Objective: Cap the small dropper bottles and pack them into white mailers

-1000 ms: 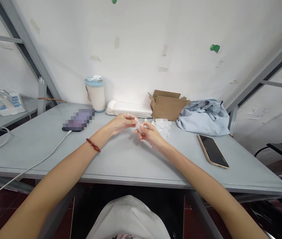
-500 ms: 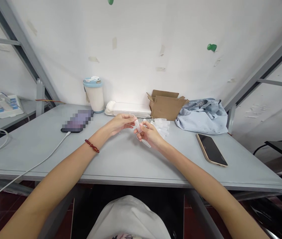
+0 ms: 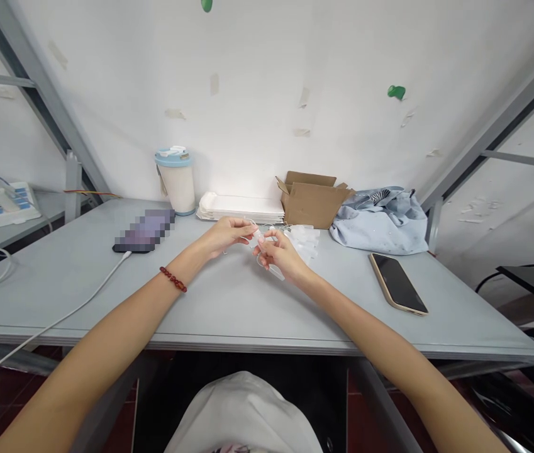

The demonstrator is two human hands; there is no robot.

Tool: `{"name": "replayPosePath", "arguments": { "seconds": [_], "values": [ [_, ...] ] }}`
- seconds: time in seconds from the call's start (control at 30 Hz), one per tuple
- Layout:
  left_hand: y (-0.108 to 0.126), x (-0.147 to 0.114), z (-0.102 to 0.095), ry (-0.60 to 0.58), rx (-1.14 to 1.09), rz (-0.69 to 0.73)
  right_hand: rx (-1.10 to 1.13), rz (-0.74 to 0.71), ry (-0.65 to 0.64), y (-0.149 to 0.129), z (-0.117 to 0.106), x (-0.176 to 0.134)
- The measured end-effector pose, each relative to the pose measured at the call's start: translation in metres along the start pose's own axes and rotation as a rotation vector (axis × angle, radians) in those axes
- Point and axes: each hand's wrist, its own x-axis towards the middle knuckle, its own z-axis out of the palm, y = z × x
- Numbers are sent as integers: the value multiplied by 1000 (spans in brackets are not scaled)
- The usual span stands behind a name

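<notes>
From my end, I have both hands raised over the middle of the desk [image 3: 238,308], meeting at a small clear piece [image 3: 260,238]. The left hand [image 3: 228,238] appears to pinch its upper end between thumb and fingertips; the right hand [image 3: 282,255] grasps its near side, thumb on top, other fingers curled underneath. A second clear strip [image 3: 276,272] juts out below the right hand; whether those curled fingers grip it, I cannot tell. A thin pale cord loops about the fingertips, too fine for me to trace. More such pieces lie in a pile [image 3: 304,239] just beyond the right hand, in front of the box [image 3: 314,204]. To do this well, I'd let the right hand steady the piece and leave fine adjustment to the left fingertips, with a light pinch, since the plastic looks thin and likely to bend or slip. I'd also watch that the cord doesn't snag and that the lower strip stays out of the way. As for writing, I can read none: the cup [image 3: 179,185], box and white stack [image 3: 243,207] show no legible brand; the left phone [image 3: 144,231] is pixelated, the right phone's [image 3: 399,284] screen is dark, and the shirt's [image 3: 248,409] print is cut off.
</notes>
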Motion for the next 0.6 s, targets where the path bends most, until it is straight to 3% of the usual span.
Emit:
{"name": "replayPosePath", "arguments": {
  "seconds": [0.2, 0.33, 0.43, 0.53, 0.6],
  "values": [
    [-1, 1, -3, -61, -52, 56, 74, 14, -81, 1, -1, 1],
    [3, -1, 0, -56, -52, 56, -18, -60, -39, 4, -1, 3],
    [6, -3, 4, 22, 164, 53, -92, -106, -4, 9, -2, 6],
    [6, -4, 7, 110, 487, 145, -145, -122, 7, 13, -4, 8],
    [5, -4, 9, 118, 587, 187, -195, -139, 2, 14, -5, 9]
  ]
}}
